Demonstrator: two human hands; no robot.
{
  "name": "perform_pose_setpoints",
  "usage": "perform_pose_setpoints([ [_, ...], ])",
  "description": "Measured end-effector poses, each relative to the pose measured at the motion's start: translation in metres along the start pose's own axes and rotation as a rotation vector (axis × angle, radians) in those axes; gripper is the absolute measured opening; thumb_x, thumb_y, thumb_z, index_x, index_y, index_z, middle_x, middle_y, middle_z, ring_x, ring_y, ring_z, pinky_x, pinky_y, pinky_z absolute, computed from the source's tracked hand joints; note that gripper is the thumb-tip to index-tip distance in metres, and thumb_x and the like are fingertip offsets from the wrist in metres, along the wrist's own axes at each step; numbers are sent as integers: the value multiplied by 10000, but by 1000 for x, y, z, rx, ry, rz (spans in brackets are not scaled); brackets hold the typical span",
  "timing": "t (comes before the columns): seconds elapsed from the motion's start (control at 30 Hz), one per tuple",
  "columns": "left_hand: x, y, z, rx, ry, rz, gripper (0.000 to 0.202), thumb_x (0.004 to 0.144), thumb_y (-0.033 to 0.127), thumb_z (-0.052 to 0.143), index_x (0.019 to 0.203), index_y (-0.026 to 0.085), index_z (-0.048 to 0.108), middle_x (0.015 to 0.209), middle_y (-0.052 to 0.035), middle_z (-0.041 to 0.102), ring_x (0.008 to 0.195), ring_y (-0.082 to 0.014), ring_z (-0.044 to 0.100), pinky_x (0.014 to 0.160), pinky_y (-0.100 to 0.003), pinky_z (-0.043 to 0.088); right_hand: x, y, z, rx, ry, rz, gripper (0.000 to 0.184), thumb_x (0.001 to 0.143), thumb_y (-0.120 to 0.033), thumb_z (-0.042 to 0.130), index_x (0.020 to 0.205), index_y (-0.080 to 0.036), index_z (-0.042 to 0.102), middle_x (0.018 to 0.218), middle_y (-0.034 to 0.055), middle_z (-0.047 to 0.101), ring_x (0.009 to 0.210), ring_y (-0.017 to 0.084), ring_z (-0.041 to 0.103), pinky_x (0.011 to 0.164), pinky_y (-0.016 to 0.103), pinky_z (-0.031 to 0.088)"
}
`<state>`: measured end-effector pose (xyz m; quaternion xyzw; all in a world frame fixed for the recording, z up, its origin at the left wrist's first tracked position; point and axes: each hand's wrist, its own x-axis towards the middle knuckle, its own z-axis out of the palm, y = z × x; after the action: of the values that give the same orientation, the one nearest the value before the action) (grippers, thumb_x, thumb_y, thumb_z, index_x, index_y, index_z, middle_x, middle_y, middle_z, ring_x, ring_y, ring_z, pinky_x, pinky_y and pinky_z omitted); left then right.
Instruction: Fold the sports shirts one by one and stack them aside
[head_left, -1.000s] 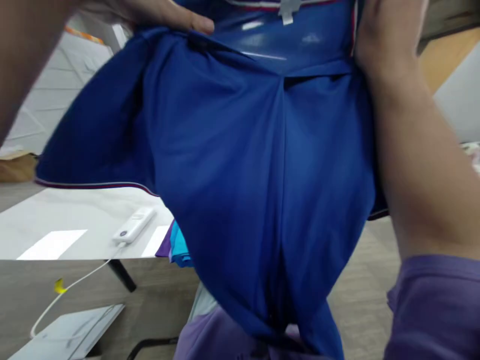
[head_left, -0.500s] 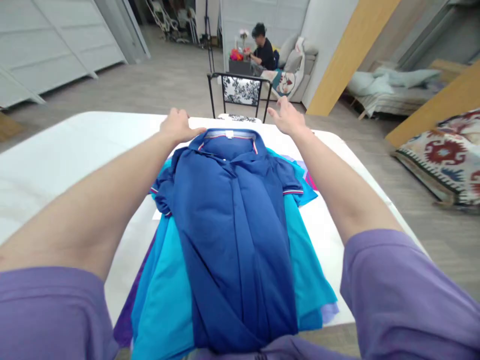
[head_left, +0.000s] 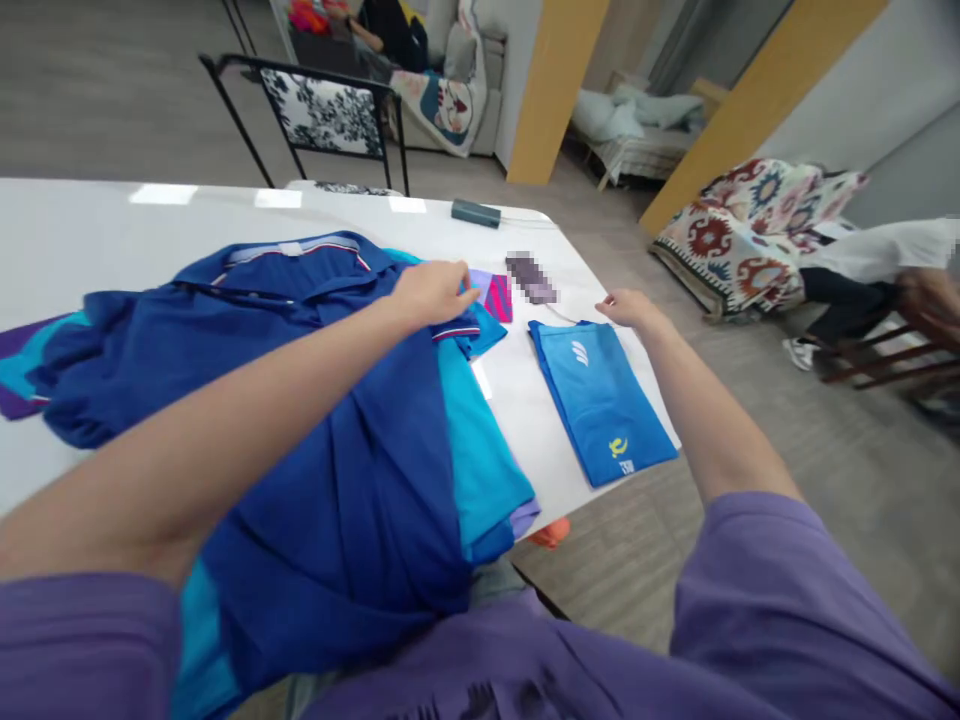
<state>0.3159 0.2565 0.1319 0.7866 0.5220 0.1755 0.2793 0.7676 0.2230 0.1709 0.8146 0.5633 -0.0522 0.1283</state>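
Note:
A dark blue polo shirt [head_left: 352, 480] with a striped collar lies spread over turquoise and purple shirts. My left hand [head_left: 435, 292] is over its right-hand shoulder and sleeve, thumb and fingers apart, holding nothing. Beside the pile, a folded blue shirt [head_left: 600, 390] with a white mark and a yellow logo lies at the table's right edge. My right hand [head_left: 630, 308] hovers by the top right corner of this folded shirt, its fingers loosely bent with nothing visible in them; no contact with the cloth can be made out.
The white table [head_left: 517, 400] carries a blurred phone-like object [head_left: 531, 278] and a dark grey box-shaped device [head_left: 475, 213] with a cable. A black-framed chair [head_left: 322, 115] stands beyond the far edge. People sit in the background, at the top and far right.
The view has turned right, bringing the folded blue shirt into sight. Both hands have left the polo's collar area and moved right, the right one to the folded shirt.

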Motion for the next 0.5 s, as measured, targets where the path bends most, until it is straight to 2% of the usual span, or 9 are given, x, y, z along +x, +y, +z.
perform_pose_setpoints([
  [0.03,4,31,21,-53,-75,-42,384,953,571,850,1128,237,776,1324,-146,813,1455,-427,661,1276,-475,470,-12,11,8,39,-16,-5,353,1055,-455,747,1251,-185,861,1293,156,838,1203,295,782,1065,368,599],
  [0.1,9,79,61,-94,-153,-80,411,909,610,880,1067,244,779,1290,-149,838,1432,-426,692,1210,-445,523,-35,23,19,128,-37,-28,342,1023,-451,796,1224,-180,852,1256,146,844,1156,282,784,1038,333,600],
  [0.2,12,123,106,-126,-213,-120,454,935,673,837,1062,242,772,1104,-136,875,1279,-367,790,1062,-376,595,-68,38,21,240,30,-119,323,948,-392,874,1174,-164,838,1277,165,820,1174,292,764,1082,343,586],
  [0.27,13,138,124,-163,-241,-167,491,994,714,759,1095,234,762,967,-120,871,1116,-321,845,951,-338,613,-90,55,14,332,43,-249,327,899,-383,912,1130,-166,834,1306,164,799,1163,289,758,1089,351,581],
  [0.3,13,143,129,-183,-249,-198,522,1024,736,711,1108,222,756,920,-121,862,1041,-307,857,897,-327,616,-101,65,9,390,-8,-338,346,882,-412,929,1115,-174,834,1294,149,799,1139,281,759,1070,346,585],
  [0.4,15,152,135,-242,-262,-301,637,1092,778,576,1139,166,746,916,-158,845,924,-292,856,794,-328,621,-128,95,1,559,-327,-535,488,880,-601,924,1153,-206,836,1209,100,822,1052,260,767,945,324,602],
  [0.43,15,153,136,-258,-265,-333,649,1108,769,560,1166,149,745,958,-161,843,914,-280,848,791,-338,632,-133,101,1,598,-380,-526,531,909,-660,885,1191,-214,829,1201,96,827,1034,258,770,907,321,604],
  [0.47,14,155,135,-272,-267,-360,634,1120,743,570,1207,139,744,1016,-153,839,918,-263,836,807,-353,649,-134,103,4,618,-358,-469,554,947,-689,840,1232,-215,815,1216,104,829,1028,260,774,882,323,604],
  [0.5,13,156,135,-283,-269,-383,593,1128,700,602,1254,137,742,1083,-138,830,937,-244,822,836,-371,667,-133,102,8,612,-270,-375,556,983,-685,804,1268,-208,799,1246,121,827,1043,269,778,880,330,605],
])
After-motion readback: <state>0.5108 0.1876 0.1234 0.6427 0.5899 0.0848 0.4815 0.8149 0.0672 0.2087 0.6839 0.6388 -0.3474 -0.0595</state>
